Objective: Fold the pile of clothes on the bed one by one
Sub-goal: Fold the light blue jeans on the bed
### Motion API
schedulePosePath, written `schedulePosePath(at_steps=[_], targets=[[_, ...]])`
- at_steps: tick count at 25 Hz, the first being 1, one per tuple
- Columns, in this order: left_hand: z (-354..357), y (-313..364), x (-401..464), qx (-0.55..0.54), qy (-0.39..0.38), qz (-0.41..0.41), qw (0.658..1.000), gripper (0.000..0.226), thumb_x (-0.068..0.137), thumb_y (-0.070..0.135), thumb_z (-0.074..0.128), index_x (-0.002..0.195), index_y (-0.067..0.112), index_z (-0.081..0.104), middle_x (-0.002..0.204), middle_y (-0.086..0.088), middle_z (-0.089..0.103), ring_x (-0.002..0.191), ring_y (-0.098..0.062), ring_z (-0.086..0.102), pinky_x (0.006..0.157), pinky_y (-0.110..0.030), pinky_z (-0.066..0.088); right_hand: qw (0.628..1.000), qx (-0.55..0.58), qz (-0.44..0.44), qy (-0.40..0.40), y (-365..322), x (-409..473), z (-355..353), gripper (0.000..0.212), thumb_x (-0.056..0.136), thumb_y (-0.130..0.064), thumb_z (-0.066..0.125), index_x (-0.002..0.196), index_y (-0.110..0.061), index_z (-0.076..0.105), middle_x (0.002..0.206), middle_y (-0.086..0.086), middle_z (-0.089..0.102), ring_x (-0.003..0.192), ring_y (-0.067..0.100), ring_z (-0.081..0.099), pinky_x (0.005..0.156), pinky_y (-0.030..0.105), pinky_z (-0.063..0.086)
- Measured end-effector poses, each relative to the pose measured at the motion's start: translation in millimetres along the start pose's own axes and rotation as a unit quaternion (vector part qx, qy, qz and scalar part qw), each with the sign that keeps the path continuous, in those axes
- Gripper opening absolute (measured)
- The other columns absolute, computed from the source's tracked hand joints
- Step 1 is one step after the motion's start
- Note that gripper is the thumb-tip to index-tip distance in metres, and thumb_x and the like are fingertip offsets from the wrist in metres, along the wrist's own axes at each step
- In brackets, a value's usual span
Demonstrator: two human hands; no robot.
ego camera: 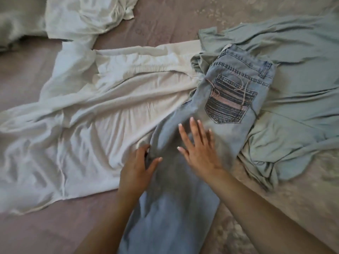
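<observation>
Light blue jeans (233, 85) lie folded lengthwise in the middle of the bed, with the waist at the upper right and a striped back pocket facing up. The legs run down toward me. My right hand (200, 143) presses flat on the jeans just below the pocket, fingers spread and straight. My left hand (136, 170) rests at the jeans' left edge, its fingers bent around a fold of denim there. A white garment (88, 114) is spread under the jeans to the left, and a grey-green garment (293, 92) lies under them on the right.
A crumpled white garment (86, 15) lies at the top left, beside a greyish one (18, 21) at the far left edge. The mauve patterned bedspread (165, 21) shows between the clothes and along the bottom left and right.
</observation>
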State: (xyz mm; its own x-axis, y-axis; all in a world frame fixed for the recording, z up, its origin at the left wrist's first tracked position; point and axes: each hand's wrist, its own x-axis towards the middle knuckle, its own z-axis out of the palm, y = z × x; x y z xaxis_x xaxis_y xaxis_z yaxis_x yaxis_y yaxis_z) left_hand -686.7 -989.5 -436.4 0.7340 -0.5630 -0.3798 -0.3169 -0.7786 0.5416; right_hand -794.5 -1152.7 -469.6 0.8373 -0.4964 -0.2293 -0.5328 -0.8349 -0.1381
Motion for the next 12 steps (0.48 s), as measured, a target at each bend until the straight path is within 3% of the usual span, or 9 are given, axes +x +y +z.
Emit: schedulePosePath(at_steps=[2, 4, 8, 12], targets=[[2.3, 0.6, 9.5, -0.047, -0.014, -0.004, 0.999, 0.024, 0.093, 0.030, 0.059, 0.086, 0.007, 0.059, 0.079, -0.005, 0.057, 0.082, -0.026, 0.058, 0.063, -0.025, 0.033, 0.997, 0.022, 0.072, -0.021, -6.3, -15.8, 1.2, 0.066, 0.090, -0.049, 0.028, 0.148, -0.018, 0.022, 0.152, 0.020, 0.028, 0.136, 0.041, 0.034, 0.101, 0.062, 0.035], [-1.5, -4.9, 15.2, -0.130, -0.056, -0.039, 0.989, 0.033, 0.097, 0.025, 0.051, 0.073, 0.004, 0.056, 0.069, -0.007, 0.054, 0.072, -0.021, 0.052, 0.056, -0.022, 0.031, 0.995, 0.032, 0.092, -0.038, -15.2, -26.7, 2.3, 0.069, 0.090, -0.053, 0.019, 0.151, -0.021, 0.009, 0.156, 0.018, 0.017, 0.142, 0.040, 0.022, 0.107, 0.062, 0.026], [6.8, -26.1, 17.9, -0.109, -0.093, -0.059, 0.988, 0.036, 0.101, 0.024, 0.044, 0.091, -0.004, 0.064, 0.096, -0.021, 0.065, 0.092, -0.029, 0.059, 0.067, -0.024, 0.030, 0.994, 0.035, 0.070, -0.073, -53.2, -37.7, 1.7, 0.064, 0.096, -0.054, 0.021, 0.146, -0.030, -0.013, 0.159, 0.009, -0.012, 0.146, 0.031, -0.008, 0.115, 0.059, 0.004], [4.0, -36.6, -6.6, -0.155, -0.049, -0.057, 0.985, 0.027, 0.100, 0.025, 0.044, 0.101, 0.003, 0.060, 0.097, -0.012, 0.064, 0.093, -0.025, 0.058, 0.067, -0.022, 0.031, 0.984, 0.013, 0.075, -0.163, -82.2, -21.8, -0.4, 0.058, 0.099, -0.050, 0.013, 0.148, -0.035, -0.016, 0.155, 0.001, -0.028, 0.143, 0.025, -0.025, 0.113, 0.060, -0.006]])
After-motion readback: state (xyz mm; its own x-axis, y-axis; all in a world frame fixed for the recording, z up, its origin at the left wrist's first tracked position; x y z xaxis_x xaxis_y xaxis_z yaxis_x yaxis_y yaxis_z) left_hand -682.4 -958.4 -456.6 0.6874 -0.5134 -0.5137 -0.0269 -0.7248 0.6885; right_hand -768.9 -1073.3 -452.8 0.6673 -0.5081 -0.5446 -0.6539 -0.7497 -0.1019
